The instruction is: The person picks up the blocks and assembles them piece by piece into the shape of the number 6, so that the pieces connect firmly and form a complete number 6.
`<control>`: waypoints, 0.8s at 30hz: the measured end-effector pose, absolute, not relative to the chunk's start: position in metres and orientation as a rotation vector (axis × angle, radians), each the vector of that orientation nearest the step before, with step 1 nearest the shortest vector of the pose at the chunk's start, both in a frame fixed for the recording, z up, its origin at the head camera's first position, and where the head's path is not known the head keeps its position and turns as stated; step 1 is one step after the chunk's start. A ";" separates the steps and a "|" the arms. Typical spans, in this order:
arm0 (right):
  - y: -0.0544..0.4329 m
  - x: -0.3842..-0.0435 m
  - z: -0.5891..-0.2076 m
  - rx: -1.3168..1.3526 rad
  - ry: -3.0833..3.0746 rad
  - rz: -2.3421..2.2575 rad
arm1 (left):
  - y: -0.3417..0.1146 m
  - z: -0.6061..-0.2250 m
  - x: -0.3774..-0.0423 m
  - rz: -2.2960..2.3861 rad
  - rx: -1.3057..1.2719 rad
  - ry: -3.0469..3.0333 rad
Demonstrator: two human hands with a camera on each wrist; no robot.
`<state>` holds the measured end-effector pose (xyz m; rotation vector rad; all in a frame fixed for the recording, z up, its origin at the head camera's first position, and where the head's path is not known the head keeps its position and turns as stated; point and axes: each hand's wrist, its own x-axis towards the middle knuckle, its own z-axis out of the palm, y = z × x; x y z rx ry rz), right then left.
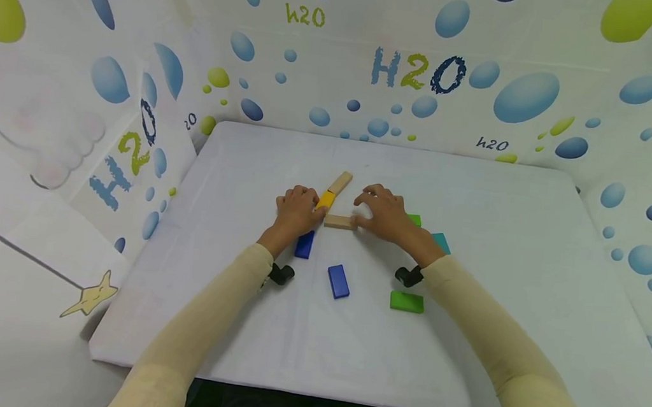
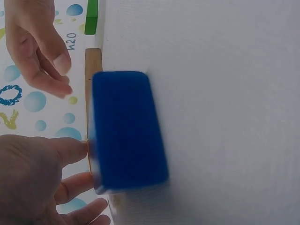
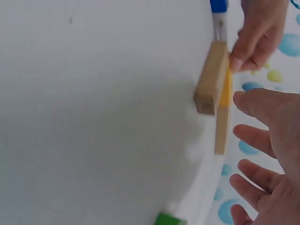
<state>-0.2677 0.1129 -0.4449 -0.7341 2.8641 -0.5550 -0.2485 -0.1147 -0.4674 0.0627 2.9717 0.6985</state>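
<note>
My left hand (image 1: 298,213) pinches a yellow block (image 1: 325,200) near its lower end, thumb and index finger on either side. The yellow block's far end meets a plain wooden block (image 1: 341,182), forming a slanted line. Another wooden block (image 1: 340,222) lies crosswise beside the left thumb. Over that block's right end hovers my right hand (image 1: 383,212), its fingers spread and holding nothing. A blue block (image 1: 304,244) lies just below the left hand and fills much of the left wrist view. The right wrist view shows the right fingers (image 3: 255,140) apart from the wooden blocks.
A second blue block (image 1: 339,282) and a green block (image 1: 407,302) lie nearer the front. Another green block (image 1: 414,219) and a teal block (image 1: 440,242) are partly hidden by the right hand and wrist. A white cloth covers the table (image 1: 525,296); a patterned sheet (image 1: 342,70) stands behind.
</note>
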 end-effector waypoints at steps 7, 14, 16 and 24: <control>0.150 -0.274 -0.429 -0.625 2.859 -0.489 | -0.113 -0.469 -0.248 0.716 0.062 2.961; 0.188 -0.278 -0.426 -0.548 2.784 -0.400 | -0.114 -0.467 -0.247 0.712 0.049 2.960; 0.196 -0.277 -0.426 -0.534 2.770 -0.360 | -0.115 -0.467 -0.247 0.719 0.053 2.960; 0.220 -0.274 -0.427 -0.454 2.734 -0.356 | -0.115 -0.467 -0.247 0.728 0.043 2.965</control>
